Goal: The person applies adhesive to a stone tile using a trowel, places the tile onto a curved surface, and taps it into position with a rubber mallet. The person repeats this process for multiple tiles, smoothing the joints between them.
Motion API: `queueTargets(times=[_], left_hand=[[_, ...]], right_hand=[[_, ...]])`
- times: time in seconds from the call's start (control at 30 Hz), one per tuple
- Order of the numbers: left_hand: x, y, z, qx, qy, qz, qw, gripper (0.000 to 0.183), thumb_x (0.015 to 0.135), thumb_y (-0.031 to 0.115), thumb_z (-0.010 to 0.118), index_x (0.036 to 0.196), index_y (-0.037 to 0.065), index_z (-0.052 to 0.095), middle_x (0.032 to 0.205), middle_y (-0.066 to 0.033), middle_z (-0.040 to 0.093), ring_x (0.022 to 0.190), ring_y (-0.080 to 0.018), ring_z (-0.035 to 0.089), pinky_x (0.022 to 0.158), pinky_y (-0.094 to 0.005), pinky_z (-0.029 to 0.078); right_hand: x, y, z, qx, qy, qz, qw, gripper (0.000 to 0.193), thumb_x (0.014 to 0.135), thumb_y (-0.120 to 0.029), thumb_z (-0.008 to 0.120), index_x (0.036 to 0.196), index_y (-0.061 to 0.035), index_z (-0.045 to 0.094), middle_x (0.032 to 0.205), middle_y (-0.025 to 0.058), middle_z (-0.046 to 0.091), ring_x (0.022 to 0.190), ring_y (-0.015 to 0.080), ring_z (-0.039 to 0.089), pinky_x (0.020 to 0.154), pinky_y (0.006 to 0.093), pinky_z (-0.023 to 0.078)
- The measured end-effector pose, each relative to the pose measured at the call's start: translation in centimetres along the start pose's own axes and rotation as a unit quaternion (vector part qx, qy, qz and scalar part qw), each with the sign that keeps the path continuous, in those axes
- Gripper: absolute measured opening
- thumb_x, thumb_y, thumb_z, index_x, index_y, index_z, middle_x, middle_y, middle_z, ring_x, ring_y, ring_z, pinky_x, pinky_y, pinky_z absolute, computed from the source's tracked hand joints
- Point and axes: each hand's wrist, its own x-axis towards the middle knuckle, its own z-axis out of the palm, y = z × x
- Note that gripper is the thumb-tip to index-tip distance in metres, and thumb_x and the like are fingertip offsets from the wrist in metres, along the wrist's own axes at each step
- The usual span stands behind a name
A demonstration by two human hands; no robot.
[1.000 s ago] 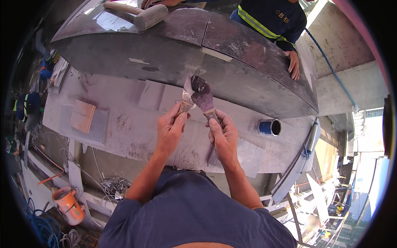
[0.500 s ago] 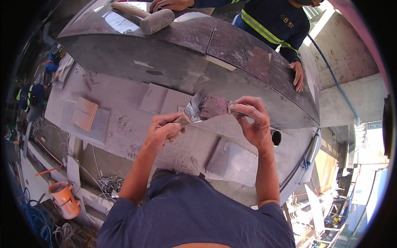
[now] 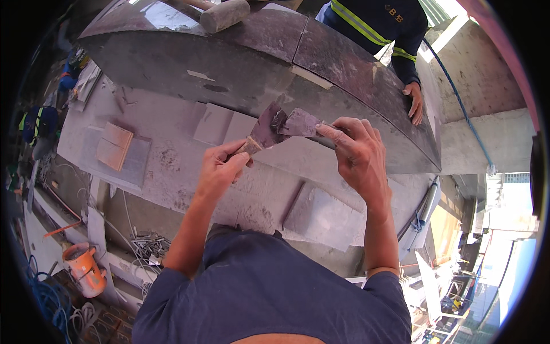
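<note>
Your left hand (image 3: 223, 166) and right hand (image 3: 360, 156) were apart from each other, each closed on the handle end of its own tool: a left scraper (image 3: 264, 129) and a right scraper (image 3: 301, 123). You held both in the air in front of the big curved grey block (image 3: 172, 66), above the worktable (image 3: 172, 186), with their blades angled toward each other and a lump of dark paste (image 3: 277, 121) where they came together; whether metal touched metal there, you could not have told from this view. Both scrapers looked light, their thin flat blades probably stiff with a little spring. The paste seemed soft and sticky, likely to smear or drop if a blade tipped too far, so the dry handles looked the best place to grip, well back from the smeared steel.

Beneath your arms, the worktable was pale and dusty, with a grey tile (image 3: 323, 215) near your right forearm and a brownish tile (image 3: 114, 146) off to the left. On the block's top lay a mallet (image 3: 225, 16), and a co-worker's hand (image 3: 414, 103) rested near its right end. Beyond stood an orange bucket (image 3: 85, 269) at lower left, and a blue rope (image 3: 458, 97) hung at right
</note>
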Motion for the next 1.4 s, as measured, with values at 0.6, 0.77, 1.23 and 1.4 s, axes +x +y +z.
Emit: queueTargets(times=[0.6, 0.77, 1.23, 1.4], left_hand=[[-1.4, -0.3, -0.3, 0.074, 0.014, -0.015, 0.997, 0.033, 0.096, 0.009, 0.067, 0.123, -0.002, 0.083, 0.086, 0.0041, 0.072, 0.074, -0.0014, 0.055, 0.065, -0.0225, 0.042], [-0.9, -0.5, -0.9, 0.066, 0.012, -0.026, 0.997, 0.035, 0.094, 0.011, 0.067, 0.123, -0.001, 0.083, 0.085, 0.0037, 0.072, 0.068, 0.0, 0.048, 0.059, -0.0222, 0.037], [0.1, 0.4, -1.7, -0.113, -0.107, -0.064, 0.986, 0.044, 0.095, 0.017, 0.069, 0.132, -0.006, 0.077, 0.086, -0.0098, 0.074, 0.06, -0.0063, 0.055, 0.049, -0.0236, 0.039], [-0.2, 0.7, -2.2, -0.123, -0.083, -0.054, 0.987, 0.05, 0.094, 0.022, 0.068, 0.133, -0.01, 0.075, 0.085, -0.0114, 0.072, 0.054, -0.0068, 0.053, 0.049, -0.0233, 0.04]], right_hand=[[1.2, -2.7, -0.1, 0.007, -0.023, -0.033, 0.999, 0.055, 0.08, 0.007, 0.077, 0.123, -0.0272, 0.085, 0.114, -0.0019, 0.074, 0.103, 0.0231, 0.067, 0.085, 0.0392, 0.047], [0.3, -2.0, -0.1, 0.027, -0.053, -0.01, 0.998, 0.053, 0.083, 0.007, 0.077, 0.123, -0.0276, 0.085, 0.114, -0.001, 0.075, 0.104, 0.0234, 0.067, 0.086, 0.0393, 0.047], [-1.1, 1.0, 2.4, 0.399, -0.035, 0.096, 0.911, 0.057, 0.089, 0.019, 0.069, 0.133, -0.0152, 0.082, 0.119, 0.0091, 0.073, 0.114, 0.0246, 0.073, 0.095, 0.0341, 0.061], [-1.0, 3.7, 2.6, 0.227, 0.021, 0.071, 0.971, 0.056, 0.089, 0.015, 0.072, 0.134, -0.0165, 0.081, 0.121, 0.0083, 0.072, 0.109, 0.0273, 0.07, 0.093, 0.0378, 0.058]])
